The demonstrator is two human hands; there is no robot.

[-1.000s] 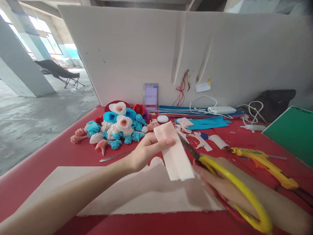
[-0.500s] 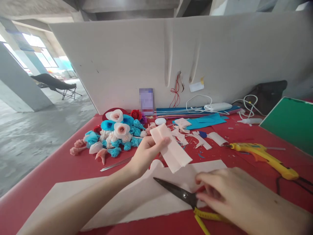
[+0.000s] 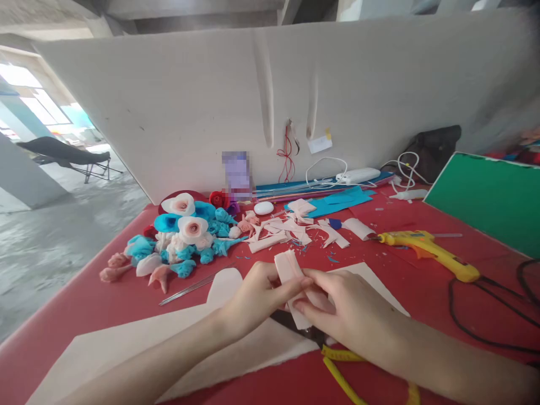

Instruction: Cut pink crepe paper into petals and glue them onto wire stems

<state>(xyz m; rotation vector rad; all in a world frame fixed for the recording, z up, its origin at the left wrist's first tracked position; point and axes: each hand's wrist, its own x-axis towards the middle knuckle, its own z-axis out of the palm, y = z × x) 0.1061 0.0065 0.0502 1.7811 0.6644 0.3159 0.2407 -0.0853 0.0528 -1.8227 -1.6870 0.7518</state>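
A folded strip of pale pink crepe paper (image 3: 290, 267) is held up between both hands. My left hand (image 3: 261, 289) pinches it from the left with the thumb across its face. My right hand (image 3: 337, 301) grips its right side, fingers and thumb closed on the folded layers. Under the hands lie scissors (image 3: 343, 354) with yellow handles, their dark blades partly hidden by the paper and my fingers. They rest on a large pale paper sheet (image 3: 105, 349). A rounded pale paper piece (image 3: 225, 284) lies left of my left hand.
Blue, white and pink paper flowers (image 3: 185, 228) are heaped at the left, near thin metal wires (image 3: 189, 288). Paper scraps (image 3: 287, 228) lie beyond the hands. A yellow glue gun (image 3: 434, 256) with a black cord sits at right, before a green board (image 3: 489, 202).
My right hand has left the scissors' side and taken hold of the folded paper with my left. The paper is now lower and narrower. The view has shifted slightly right.
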